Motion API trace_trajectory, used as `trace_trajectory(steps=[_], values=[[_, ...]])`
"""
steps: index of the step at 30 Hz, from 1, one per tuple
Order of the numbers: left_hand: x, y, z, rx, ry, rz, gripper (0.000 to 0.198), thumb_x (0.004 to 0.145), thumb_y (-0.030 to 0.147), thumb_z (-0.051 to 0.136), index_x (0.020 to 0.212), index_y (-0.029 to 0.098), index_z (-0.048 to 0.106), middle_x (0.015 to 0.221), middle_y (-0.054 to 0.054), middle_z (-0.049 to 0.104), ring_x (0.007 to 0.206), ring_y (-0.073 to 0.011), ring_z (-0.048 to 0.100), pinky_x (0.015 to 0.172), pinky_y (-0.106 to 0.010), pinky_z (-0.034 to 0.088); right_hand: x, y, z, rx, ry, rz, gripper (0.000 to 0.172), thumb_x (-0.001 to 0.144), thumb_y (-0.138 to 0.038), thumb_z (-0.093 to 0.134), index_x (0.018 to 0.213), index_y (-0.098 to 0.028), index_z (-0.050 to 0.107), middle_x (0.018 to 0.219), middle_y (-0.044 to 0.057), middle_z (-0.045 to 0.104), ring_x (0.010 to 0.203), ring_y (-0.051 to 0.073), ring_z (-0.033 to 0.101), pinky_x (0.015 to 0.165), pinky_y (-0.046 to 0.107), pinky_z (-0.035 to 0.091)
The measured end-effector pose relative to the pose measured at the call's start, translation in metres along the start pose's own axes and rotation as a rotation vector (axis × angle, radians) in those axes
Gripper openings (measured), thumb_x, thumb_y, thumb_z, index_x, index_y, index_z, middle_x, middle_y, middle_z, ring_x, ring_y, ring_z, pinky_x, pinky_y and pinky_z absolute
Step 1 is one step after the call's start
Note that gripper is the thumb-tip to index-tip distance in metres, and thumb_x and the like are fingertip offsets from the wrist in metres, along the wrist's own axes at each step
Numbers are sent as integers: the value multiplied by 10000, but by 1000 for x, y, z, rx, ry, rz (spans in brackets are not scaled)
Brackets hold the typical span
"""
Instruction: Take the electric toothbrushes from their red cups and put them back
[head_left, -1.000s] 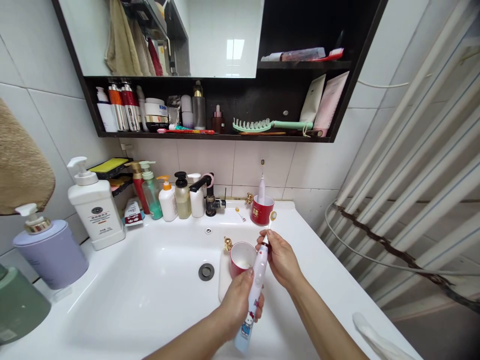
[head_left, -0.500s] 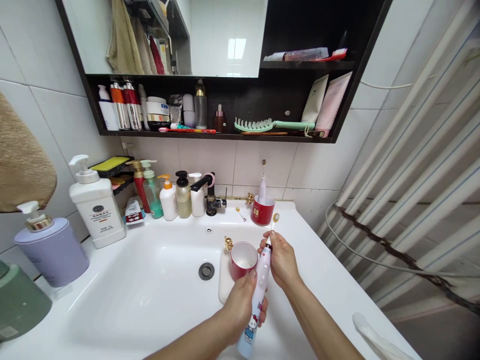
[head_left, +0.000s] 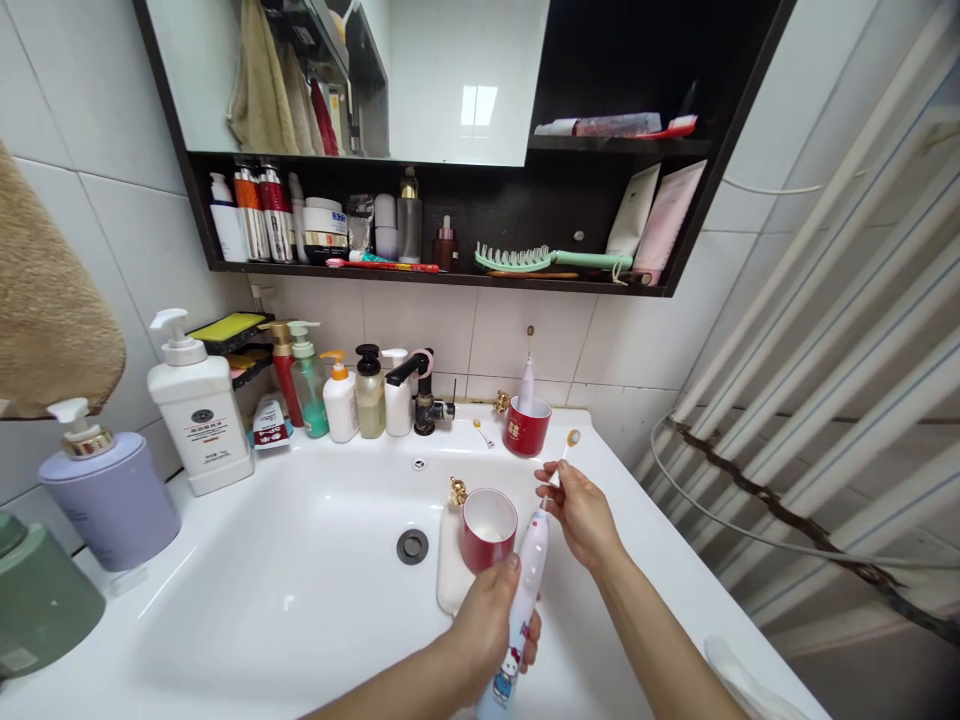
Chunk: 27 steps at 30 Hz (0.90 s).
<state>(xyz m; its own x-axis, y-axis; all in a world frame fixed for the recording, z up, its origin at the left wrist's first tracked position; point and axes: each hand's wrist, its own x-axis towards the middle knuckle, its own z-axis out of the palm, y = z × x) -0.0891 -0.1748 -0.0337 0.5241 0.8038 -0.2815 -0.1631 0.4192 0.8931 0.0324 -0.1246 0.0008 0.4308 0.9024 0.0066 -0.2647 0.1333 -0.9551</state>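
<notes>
My left hand (head_left: 491, 610) is closed around an electric toothbrush handle (head_left: 531, 565), pale pink above and blue with a cartoon cat below. A pinch of my right hand (head_left: 585, 510) holds a toothbrush head (head_left: 571, 443) with a yellowish bristle end, just off the handle's metal tip. Beside my left hand, a red cup (head_left: 487, 535) with a white inside stands on a white soap dish or similar block (head_left: 452, 570) in the sink. Behind, on the sink's back ledge, a second red cup (head_left: 527, 430) holds another electric toothbrush (head_left: 527, 385).
The white sink (head_left: 285, 560) has a black faucet (head_left: 424, 400) at its back. A loose brush head (head_left: 482, 432) lies on the ledge. Pump bottles (head_left: 341, 405) line the left rear. A dark cabinet shelf (head_left: 420, 268) hangs above; pipes (head_left: 810, 400) stand at right.
My right hand has moved slightly right with the brush head, which is now off the handle and shows a gap at the metal tip. The view has shifted a little.
</notes>
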Motion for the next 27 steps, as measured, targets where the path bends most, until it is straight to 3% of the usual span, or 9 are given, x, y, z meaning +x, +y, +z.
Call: trace_trajectory(steps=[4, 10, 12, 14, 18, 21, 27], values=[[3, 12, -4, -131, 109, -13, 504, 576, 637, 249, 675, 158, 373, 433, 55, 383, 314, -39, 329, 352, -179, 224, 26, 5, 12, -461, -58, -78, 210, 598, -358, 465, 646, -160, 514, 404, -57, 402, 361, 71, 393, 353, 207, 322], [9, 21, -10, -237, 183, 16, 497, 588, 620, 271, 624, 144, 410, 425, 48, 373, 310, -37, 317, 348, -182, 197, 83, 28, 60, -872, -75, -92, 148, 609, -251, 504, 500, -155, 475, 417, -21, 454, 427, 108, 470, 451, 254, 379], [13, 20, -11, -248, 197, 27, 526, 569, 640, 265, 629, 141, 419, 426, 40, 382, 312, -47, 329, 343, -190, 205, 98, 38, 73, -995, -96, -88, 142, 644, -249, 493, 556, -137, 505, 532, 7, 515, 534, 111, 499, 538, 266, 397], [17, 19, -12, -250, 199, 27, 572, 540, 669, 250, 650, 137, 428, 412, 41, 374, 306, -55, 329, 339, -198, 212, 108, 48, 82, -1096, -119, -80, 165, 700, -267, 434, 738, -130, 518, 743, 28, 537, 664, 110, 502, 612, 290, 400], [21, 20, -14, -232, 198, 25, 675, 485, 717, 209, 758, 137, 418, 387, 55, 355, 277, -64, 315, 333, -209, 217, 119, 56, 92, -1240, -154, -73, 264, 728, -275, 391, 954, -147, 441, 969, 61, 464, 810, 139, 472, 678, 335, 390], [21, 21, -14, -217, 197, 19, 716, 466, 730, 194, 821, 137, 384, 388, 59, 359, 260, -67, 308, 328, -215, 221, 124, 52, 91, -1294, -164, -81, 250, 725, -270, 398, 936, -150, 453, 973, 58, 465, 834, 147, 461, 701, 351, 376], [20, 19, -14, -220, 187, -11, 643, 506, 707, 199, 759, 143, 372, 402, 48, 374, 271, -63, 322, 329, -206, 218, 117, 39, 80, -1245, -102, -61, 233, 717, -254, 414, 911, -138, 468, 948, 59, 478, 821, 147, 468, 689, 343, 378]])
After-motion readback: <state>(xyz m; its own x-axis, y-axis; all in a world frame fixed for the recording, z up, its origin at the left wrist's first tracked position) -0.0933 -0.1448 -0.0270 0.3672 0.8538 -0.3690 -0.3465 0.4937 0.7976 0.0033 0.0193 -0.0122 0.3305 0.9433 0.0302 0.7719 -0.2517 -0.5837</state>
